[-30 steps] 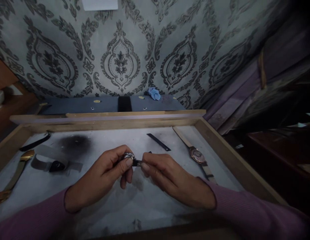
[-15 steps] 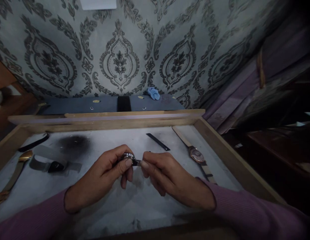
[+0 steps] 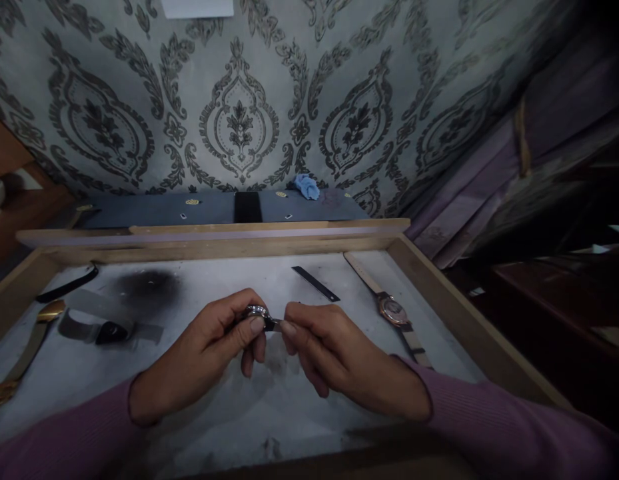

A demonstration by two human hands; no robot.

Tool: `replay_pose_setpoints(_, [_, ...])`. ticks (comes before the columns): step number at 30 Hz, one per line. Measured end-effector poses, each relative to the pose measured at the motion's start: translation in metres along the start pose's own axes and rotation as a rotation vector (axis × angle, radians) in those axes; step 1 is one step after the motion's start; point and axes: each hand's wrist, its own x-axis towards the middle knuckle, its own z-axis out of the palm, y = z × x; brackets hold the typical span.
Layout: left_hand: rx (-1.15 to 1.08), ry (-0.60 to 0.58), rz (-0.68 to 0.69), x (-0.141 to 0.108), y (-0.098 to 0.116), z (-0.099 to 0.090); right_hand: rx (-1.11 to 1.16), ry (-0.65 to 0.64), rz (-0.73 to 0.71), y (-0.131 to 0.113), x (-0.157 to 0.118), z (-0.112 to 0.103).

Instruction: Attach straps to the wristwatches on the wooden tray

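Note:
My left hand (image 3: 214,350) pinches a small round watch case (image 3: 258,312) with a shiny metal rim, above the middle of a wood-framed tray (image 3: 214,247). A thin flat metal piece (image 3: 276,325) spans the gap between the case and my right hand (image 3: 334,347), whose thumb and forefinger are closed on its end. What this piece is at its hidden end cannot be made out. To the right lies a watch with a rose-coloured case (image 3: 393,310) and a light strap. Behind my right hand is a flat black strip (image 3: 315,284).
On the tray's left lie a black strap (image 3: 69,285), a gold-ended watch (image 3: 26,353) and a grey-banded watch (image 3: 112,332). Beyond the back rim are a blue surface (image 3: 164,210) and a crumpled blue cloth (image 3: 306,187). A purple curtain (image 3: 469,200) hangs at right.

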Motion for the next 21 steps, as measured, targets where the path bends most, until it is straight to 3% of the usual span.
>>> replay_pose_setpoints(13, [0.162, 0.063, 0.075, -0.0030, 0.0020, 0.0043, 0.010, 0.008, 0.075, -0.0022, -0.0014, 0.0012])
replay_pose_setpoints(21, [0.060, 0.099, 0.081, -0.0038, -0.0009, 0.0085, 0.042, 0.010, 0.067, -0.0010, -0.0007, 0.0016])
